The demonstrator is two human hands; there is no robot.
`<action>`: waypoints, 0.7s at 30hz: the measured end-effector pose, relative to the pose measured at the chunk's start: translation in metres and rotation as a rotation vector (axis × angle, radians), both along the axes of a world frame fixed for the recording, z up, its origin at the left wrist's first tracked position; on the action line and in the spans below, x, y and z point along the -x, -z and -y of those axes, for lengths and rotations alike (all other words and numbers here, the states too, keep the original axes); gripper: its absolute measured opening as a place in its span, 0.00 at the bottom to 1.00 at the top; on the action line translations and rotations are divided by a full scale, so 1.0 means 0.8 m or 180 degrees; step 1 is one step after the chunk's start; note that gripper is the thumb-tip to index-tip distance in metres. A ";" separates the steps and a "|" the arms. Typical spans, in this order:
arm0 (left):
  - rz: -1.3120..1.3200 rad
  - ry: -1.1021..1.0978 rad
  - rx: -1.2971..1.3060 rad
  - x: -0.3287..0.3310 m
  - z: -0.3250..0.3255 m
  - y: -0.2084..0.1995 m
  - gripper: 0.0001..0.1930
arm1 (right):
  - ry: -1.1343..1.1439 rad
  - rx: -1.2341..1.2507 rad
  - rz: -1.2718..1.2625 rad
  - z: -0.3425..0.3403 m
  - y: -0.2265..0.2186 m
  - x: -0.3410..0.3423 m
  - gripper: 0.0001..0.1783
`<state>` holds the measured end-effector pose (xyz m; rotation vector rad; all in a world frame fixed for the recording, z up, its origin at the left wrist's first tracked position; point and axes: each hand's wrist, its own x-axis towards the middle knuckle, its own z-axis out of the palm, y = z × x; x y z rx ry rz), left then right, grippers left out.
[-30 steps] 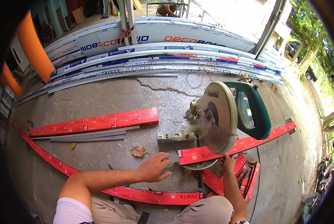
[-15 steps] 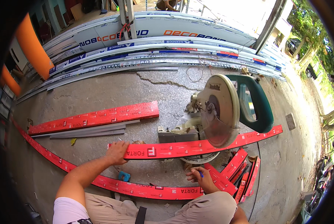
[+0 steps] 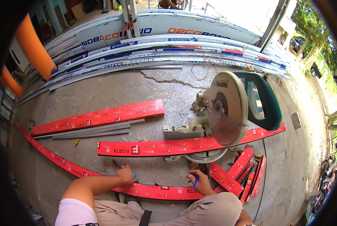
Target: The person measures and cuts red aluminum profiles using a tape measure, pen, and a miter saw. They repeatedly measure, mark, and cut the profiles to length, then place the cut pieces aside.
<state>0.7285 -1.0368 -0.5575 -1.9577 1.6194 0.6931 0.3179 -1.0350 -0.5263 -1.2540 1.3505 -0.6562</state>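
Observation:
A blue tape measure (image 3: 134, 176) is partly covered by my left hand (image 3: 125, 175), whose fingers curl round it on the near side of the saw. In my right hand (image 3: 202, 184), above my right knee, is a blue pen (image 3: 195, 183). Ahead of both hands, a long red-wrapped bar (image 3: 153, 148) lies across the base of a miter saw (image 3: 228, 109) with a green handle. Its left end juts out past the base. The saw head hides part of the bar. Another long red-wrapped strip (image 3: 153, 191) runs along the floor just in front of my legs.
A thick red-wrapped bundle (image 3: 100, 117) and grey metal profiles (image 3: 97, 132) lie at the left. Short red offcuts (image 3: 236, 173) are heaped right of my right hand. Long metal lengths (image 3: 145, 47) span the back. A dark cable (image 3: 265, 165) trails at the right.
My left hand has let go of the red bar's end and come down nearer to me, onto the tape measure. The bar has shifted left on the saw. The pen now points more downward.

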 end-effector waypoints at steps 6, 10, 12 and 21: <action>-0.1574 -0.0760 -0.0342 0.012 0.020 -0.012 0.40 | -0.0794 0.0506 -0.0288 0.013 -0.007 -0.019 0.20; -0.3690 -0.2752 -0.0951 0.103 0.025 -0.056 0.28 | -0.1437 0.0838 0.0059 0.019 -0.019 -0.048 0.29; -0.4110 -0.3214 -0.1048 0.139 0.034 -0.074 0.24 | -0.1373 0.1010 0.0402 0.027 -0.026 -0.073 0.30; -0.4659 -0.3130 -0.1337 0.123 0.054 -0.104 0.21 | -0.1276 0.0214 0.0560 0.102 -0.051 -0.097 0.18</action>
